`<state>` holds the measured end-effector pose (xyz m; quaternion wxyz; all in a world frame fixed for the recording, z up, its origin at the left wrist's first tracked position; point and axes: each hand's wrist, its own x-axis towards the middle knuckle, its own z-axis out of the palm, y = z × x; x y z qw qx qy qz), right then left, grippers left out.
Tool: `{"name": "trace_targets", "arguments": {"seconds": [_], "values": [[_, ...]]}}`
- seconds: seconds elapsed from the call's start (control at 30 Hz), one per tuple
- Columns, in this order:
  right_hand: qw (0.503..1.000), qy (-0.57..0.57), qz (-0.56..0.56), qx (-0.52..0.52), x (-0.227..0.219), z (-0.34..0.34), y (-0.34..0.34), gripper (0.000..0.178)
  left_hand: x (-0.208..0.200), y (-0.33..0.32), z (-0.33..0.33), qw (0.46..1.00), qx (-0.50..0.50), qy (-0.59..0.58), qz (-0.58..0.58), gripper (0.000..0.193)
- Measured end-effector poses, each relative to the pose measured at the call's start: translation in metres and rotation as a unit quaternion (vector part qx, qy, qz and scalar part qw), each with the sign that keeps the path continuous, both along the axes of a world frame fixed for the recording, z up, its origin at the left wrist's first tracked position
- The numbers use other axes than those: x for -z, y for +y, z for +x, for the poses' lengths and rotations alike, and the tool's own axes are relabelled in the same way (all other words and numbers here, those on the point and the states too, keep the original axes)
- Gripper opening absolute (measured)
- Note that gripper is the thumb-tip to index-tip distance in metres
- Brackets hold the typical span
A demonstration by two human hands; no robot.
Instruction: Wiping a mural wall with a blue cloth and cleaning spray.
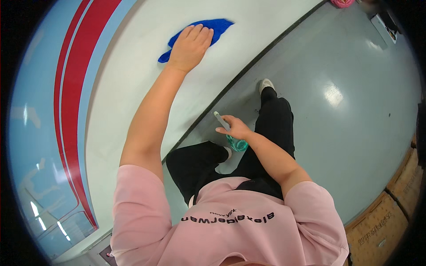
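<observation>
My left hand (191, 48) presses a bright blue cloth (222, 26) against the white panel (133, 66), its fingers close together and slightly bent over the cloth. The cloth's edges stick out on both sides of the hand. Lower down, my right hand (237, 128) is closed around the neck of a spray bottle (238, 144), in front of my legs. The bottle has a see-through green body and a pale trigger head that points up and left. Part of it is hidden by the fingers.
At the left the surface turns glossy light blue with red stripes (80, 75). A dark edge (213, 103) runs between the white panel and the grey floor (346, 124). Brown boxes (377, 226) stand at the lower right. A pink object (342, 2) lies at the top right.
</observation>
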<state>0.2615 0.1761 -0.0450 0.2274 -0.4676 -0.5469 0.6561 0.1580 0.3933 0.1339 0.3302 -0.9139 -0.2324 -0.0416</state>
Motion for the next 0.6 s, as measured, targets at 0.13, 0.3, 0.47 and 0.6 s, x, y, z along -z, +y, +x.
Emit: {"name": "trace_targets", "arguments": {"seconds": [0.13,0.3,0.47,0.6], "values": [[1.0,0.003,-0.006,0.012,-0.005,-0.003,-0.001,0.063,0.026,-0.003,-0.028,0.997,-0.031,0.068,0.017,0.038],[1.0,-0.003,0.014,0.017,0.003,-0.006,-0.003,0.063,0.028,-0.008,-0.037,0.989,-0.057,0.127,0.043,0.034],[0.999,-0.004,0.005,0.035,-0.004,-0.007,-0.005,0.064,0.047,-0.042,-0.076,0.98,-0.109,0.166,-0.005,0.023],[0.999,-0.02,0.012,0.032,-0.008,-0.004,-0.005,0.064,0.059,-0.082,-0.124,0.945,-0.192,0.247,-0.095,0.022]]}}
